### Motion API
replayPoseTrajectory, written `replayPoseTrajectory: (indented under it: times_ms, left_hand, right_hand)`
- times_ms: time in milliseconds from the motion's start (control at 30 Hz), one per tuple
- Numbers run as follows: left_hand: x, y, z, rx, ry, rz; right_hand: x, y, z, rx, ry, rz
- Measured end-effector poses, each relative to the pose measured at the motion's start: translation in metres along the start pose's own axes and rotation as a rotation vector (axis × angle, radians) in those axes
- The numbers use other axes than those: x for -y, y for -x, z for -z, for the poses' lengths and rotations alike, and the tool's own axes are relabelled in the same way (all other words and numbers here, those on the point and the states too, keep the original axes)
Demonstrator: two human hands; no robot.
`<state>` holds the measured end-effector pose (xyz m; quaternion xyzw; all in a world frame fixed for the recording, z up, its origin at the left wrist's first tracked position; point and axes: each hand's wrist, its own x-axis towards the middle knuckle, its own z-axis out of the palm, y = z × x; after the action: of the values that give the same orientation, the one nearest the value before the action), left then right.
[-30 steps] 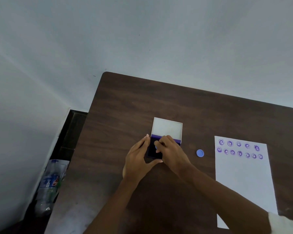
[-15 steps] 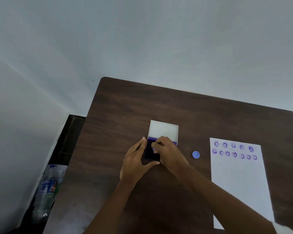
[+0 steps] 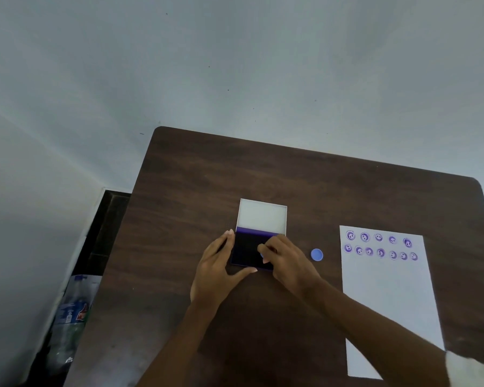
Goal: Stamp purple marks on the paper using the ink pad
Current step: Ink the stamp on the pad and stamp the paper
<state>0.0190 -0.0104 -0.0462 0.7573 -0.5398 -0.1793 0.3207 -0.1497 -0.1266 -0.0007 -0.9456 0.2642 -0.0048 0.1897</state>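
Note:
A purple ink pad [image 3: 246, 251] lies open in the middle of the dark wooden table [image 3: 333, 191], its white lid [image 3: 261, 216] flipped back behind it. My left hand [image 3: 217, 272] rests against the pad's left and front edges, fingers spread. My right hand [image 3: 289, 265] pinches a small blue stamp [image 3: 262, 255] down on the dark pad surface; the stamp is mostly hidden by my fingers. To the right lies a white paper [image 3: 386, 297] with two rows of purple round face marks [image 3: 379, 245] along its top.
A small blue round cap [image 3: 316, 254] sits on the table between the pad and the paper. A plastic bottle [image 3: 72, 317] lies on the floor past the table's left edge. Grey walls stand behind the table.
My hands have stayed on the ink pad with the stamp pressed to it. The camera has tilted slightly, shifting the table in view.

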Motion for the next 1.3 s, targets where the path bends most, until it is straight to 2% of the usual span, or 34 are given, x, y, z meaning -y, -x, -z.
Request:
replayPoseTrajectory:
  times_ms: [100,167,333,500,567,700,867,1033,1300]
  left_hand:
    - [-0.002,-0.001,0.001,0.015,-0.016,-0.006]
    - [-0.002,0.000,0.002,0.007,-0.028,-0.019]
    - [-0.001,0.001,0.002,0.026,-0.019,0.015]
    - [-0.006,0.007,0.001,0.098,0.027,0.101]
    - [-0.015,0.019,-0.001,0.029,0.039,0.127]
    - [-0.058,0.050,-0.032,-0.135,0.023,-0.181]
    - [-0.121,0.058,-0.094,0.082,0.057,-0.395]
    - [-0.136,0.047,-0.128,0.190,-0.079,-0.411]
    - [-0.131,0.047,-0.133,0.268,-0.227,-0.443]
  right_hand:
    - [-0.010,-0.005,0.010,0.072,0.036,0.145]
    - [-0.009,-0.006,0.015,0.093,0.046,0.141]
    - [0.015,0.008,0.006,-0.111,-0.135,-0.165]
    - [0.015,0.048,0.020,-0.468,-0.441,-0.490]
    - [0.003,0.071,0.029,-0.543,-0.493,-0.634]
    - [-0.026,0.117,0.042,-0.665,-0.462,-0.795]
    - [-0.058,0.145,0.049,-0.625,-0.379,-0.858]
    - [-0.077,0.140,0.045,-0.515,-0.332,-0.818]
    - [-0.087,0.129,0.032,-0.354,-0.304,-0.764]
